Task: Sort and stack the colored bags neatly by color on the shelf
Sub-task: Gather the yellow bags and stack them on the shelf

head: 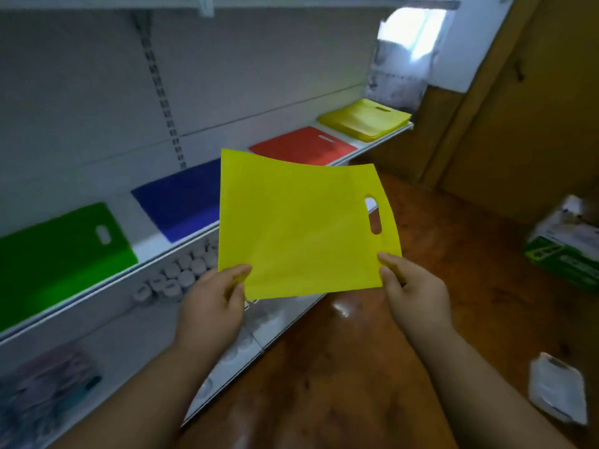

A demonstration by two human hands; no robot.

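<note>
Pinching a yellow bag (298, 228) at both near corners, left hand (210, 306) and right hand (418, 296), risking its limp sheet folding short of the yellow stack (364, 119).

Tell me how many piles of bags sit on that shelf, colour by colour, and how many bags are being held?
Green pile on the shelf: 1
Blue pile: 1
Red pile: 1
Yellow pile: 1
Yellow bag held by the left hand and right hand: 1
Total: 4 piles on the shelf, plus 1 bag in hand.
</note>
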